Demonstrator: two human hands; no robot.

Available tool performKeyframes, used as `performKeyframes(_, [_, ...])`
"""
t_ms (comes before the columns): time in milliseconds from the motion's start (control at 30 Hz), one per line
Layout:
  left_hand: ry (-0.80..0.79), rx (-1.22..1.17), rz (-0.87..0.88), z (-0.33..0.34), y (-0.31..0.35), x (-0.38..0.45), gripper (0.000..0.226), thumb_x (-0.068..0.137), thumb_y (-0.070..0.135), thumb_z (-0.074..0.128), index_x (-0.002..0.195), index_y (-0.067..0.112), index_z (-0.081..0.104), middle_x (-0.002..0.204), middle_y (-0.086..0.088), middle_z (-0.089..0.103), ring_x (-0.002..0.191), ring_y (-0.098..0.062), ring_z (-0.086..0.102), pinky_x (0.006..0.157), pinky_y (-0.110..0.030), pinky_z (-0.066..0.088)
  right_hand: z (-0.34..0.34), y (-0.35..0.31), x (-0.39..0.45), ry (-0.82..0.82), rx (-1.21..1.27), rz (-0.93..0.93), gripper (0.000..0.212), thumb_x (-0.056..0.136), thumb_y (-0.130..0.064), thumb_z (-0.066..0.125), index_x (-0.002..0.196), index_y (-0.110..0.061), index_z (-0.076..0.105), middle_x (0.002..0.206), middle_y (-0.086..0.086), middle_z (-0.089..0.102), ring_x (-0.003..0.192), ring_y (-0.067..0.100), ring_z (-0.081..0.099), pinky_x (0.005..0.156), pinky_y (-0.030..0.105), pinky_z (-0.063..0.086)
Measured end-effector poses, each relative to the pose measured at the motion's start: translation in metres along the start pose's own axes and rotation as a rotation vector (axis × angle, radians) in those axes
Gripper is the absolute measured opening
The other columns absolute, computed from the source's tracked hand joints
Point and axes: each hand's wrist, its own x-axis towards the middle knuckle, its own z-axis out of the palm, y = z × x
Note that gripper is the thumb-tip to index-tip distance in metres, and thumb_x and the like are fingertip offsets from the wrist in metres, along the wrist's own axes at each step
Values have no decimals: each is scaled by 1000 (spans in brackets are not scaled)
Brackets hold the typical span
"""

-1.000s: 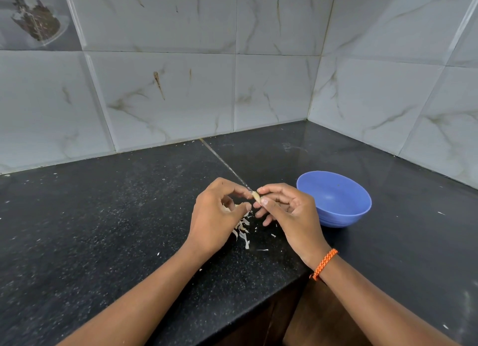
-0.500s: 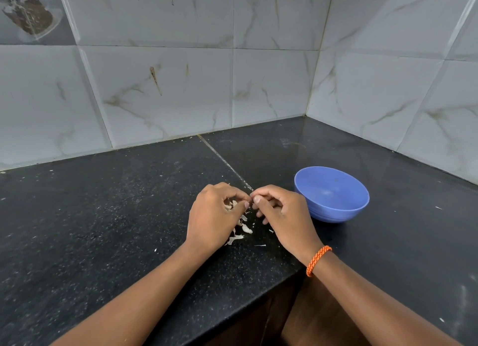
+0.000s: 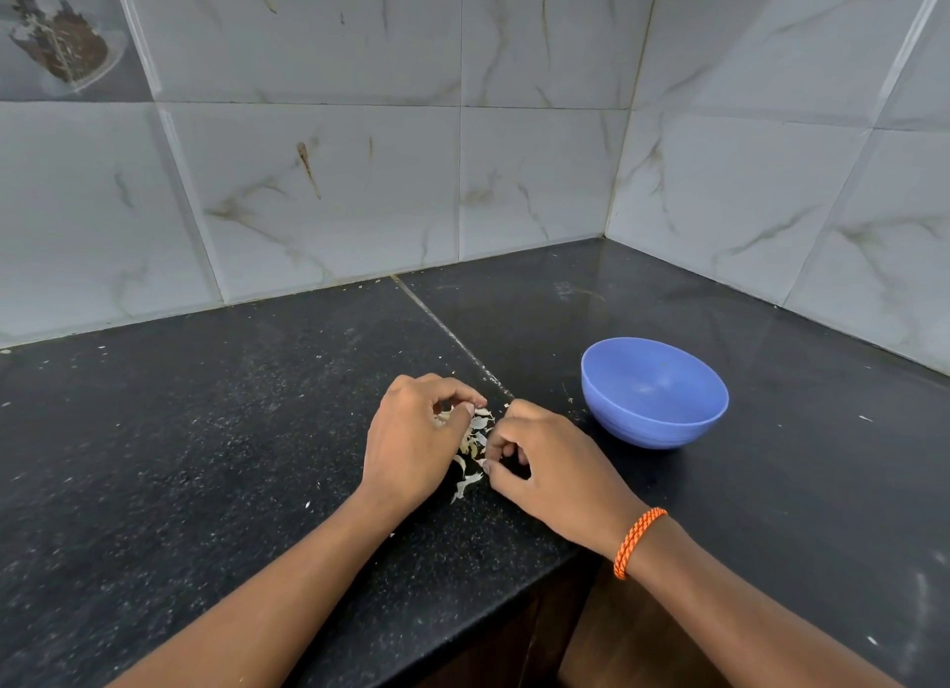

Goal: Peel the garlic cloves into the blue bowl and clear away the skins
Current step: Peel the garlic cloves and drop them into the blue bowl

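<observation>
Loose pale garlic skins [image 3: 475,433] lie in a small pile on the black counter [image 3: 205,430], between my two hands. My left hand [image 3: 416,435] sits at the pile's left side, and its curled fingertips and thumb pinch pale pieces at the pile's top. My right hand [image 3: 550,461] rests low on the counter at the pile's right side. Its fingers are curled under and its thumb tip pinches a skin at the pile's edge. No garlic clove shows plainly. The blue bowl [image 3: 653,394] stands upright just right of my right hand, and what shows of its inside looks bare.
Tiled walls meet in a corner behind the counter. The counter's front edge steps back below my right forearm, above a dark wooden cabinet [image 3: 514,636]. Small white flecks are scattered over the counter. An orange braided band [image 3: 640,541] is on my right wrist.
Both hands have dropped from just above the counter onto the skin pile. The clove pinched between them a second ago is out of sight. The view shifted slightly.
</observation>
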Motion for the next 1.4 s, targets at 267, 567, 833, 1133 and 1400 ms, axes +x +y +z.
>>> performKeyframes(267, [36, -71, 64, -4, 6, -2, 18, 99, 22, 74, 102, 39, 82, 99, 25, 76, 106, -3, 57, 88, -16, 42, 0, 11, 5, 228, 351, 87, 4, 99, -25, 73, 96, -27, 71, 85, -11, 75, 83, 6, 73, 71, 22, 59])
performKeyframes(567, [-59, -344, 44, -7, 12, 0, 14, 94, 20, 85, 98, 33, 85, 95, 17, 81, 90, -6, 64, 86, -29, 50, 1, 7, 9, 373, 745, 95, 10, 93, -5, 79, 98, -13, 77, 92, 0, 78, 88, 23, 77, 78, 38, 67])
performKeyframes(833, [-6, -256, 47, -5, 15, -4, 17, 89, 17, 89, 92, 33, 84, 85, 17, 79, 80, -12, 68, 77, -26, 54, 2, 7, 10, 405, 833, 137, 14, 92, -4, 79, 104, -11, 78, 95, 4, 80, 90, 22, 78, 79, 30, 64])
performKeyframes(1133, [19, -168, 41, -2, 20, -8, 10, 90, 27, 89, 89, 37, 85, 83, 23, 79, 81, -11, 76, 77, -44, 61, 7, 2, 12, 454, 978, 167, 13, 96, 2, 74, 104, -6, 79, 92, 9, 81, 91, 25, 80, 84, 35, 66])
performKeyframes(1400, [-5, -212, 21, -1, 24, -11, 4, 92, 32, 86, 92, 36, 87, 83, 21, 80, 82, -8, 78, 78, -44, 63, 7, 1, 11, 487, 946, 198, 15, 93, 5, 75, 99, -7, 80, 92, 5, 81, 89, 22, 80, 82, 34, 66])
